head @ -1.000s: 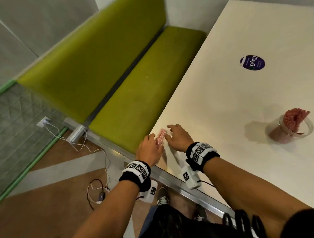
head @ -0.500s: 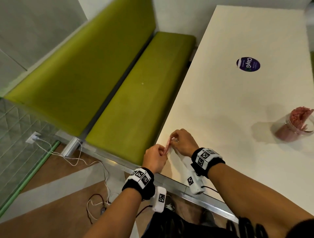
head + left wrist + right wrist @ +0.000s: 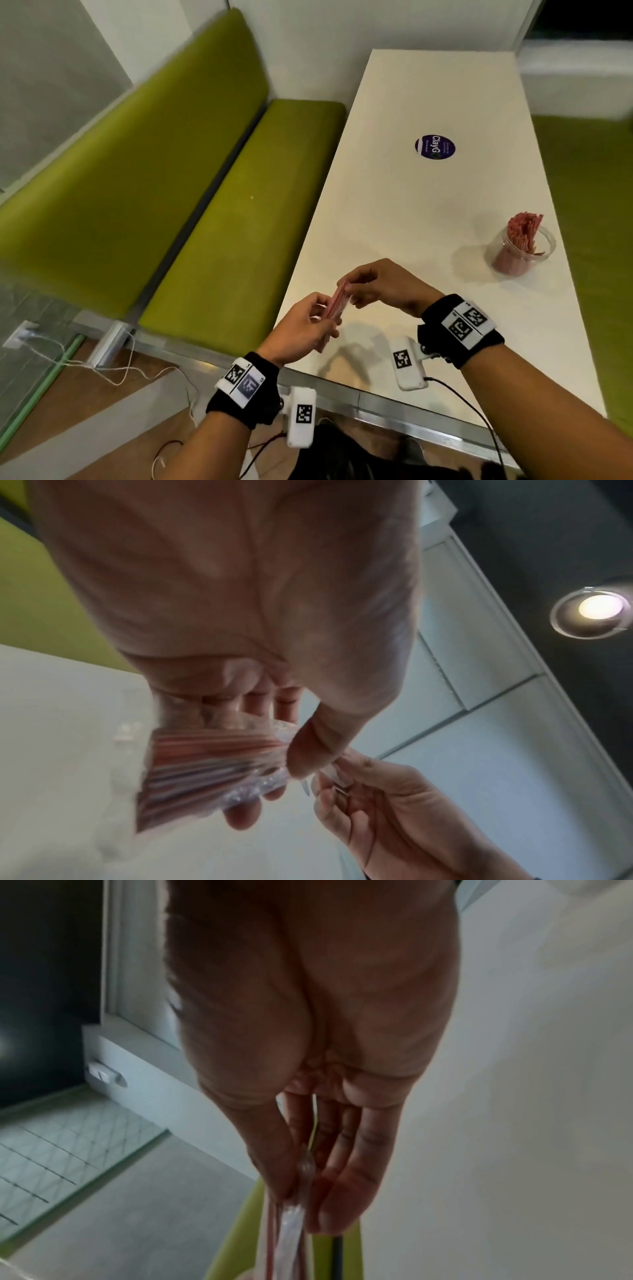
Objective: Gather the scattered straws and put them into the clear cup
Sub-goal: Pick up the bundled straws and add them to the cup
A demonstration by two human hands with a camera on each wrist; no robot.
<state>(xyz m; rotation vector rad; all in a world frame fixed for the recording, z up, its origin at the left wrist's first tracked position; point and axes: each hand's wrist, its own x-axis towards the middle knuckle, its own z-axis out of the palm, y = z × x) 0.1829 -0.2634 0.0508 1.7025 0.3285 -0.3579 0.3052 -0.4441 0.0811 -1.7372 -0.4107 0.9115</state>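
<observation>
A: What are the fingers [image 3: 241,815] of the left hand [image 3: 301,334] doing?

B: They curl under a small bundle of pink straws [image 3: 334,306], with the thumb pressed on top; from the left wrist the bundle looks wrapped in clear plastic.

A: And the right hand [image 3: 383,286]?

B: Its thumb and fingers [image 3: 346,1188] pinch the upper end of the same bundle. In the right wrist view a thin clear strip runs out between them, with pink straws beside it.

A: So both hands are on it?

B: Yes, one at each end, held in the air just above the near left corner of the worktop [image 3: 428,205], the bundle tilted with its top toward the right hand.

A: Where is the cup [image 3: 522,251]?

B: It stands upright on the worktop near its right edge, well apart from the hands, with many pink straws leaning in it and sticking out past the rim.

A: Anything else?

B: A round purple sticker [image 3: 435,147] lies farther back on the worktop. A green bench [image 3: 239,212] runs along the left side, and white cables [image 3: 113,368] trail over the floor below it.
</observation>
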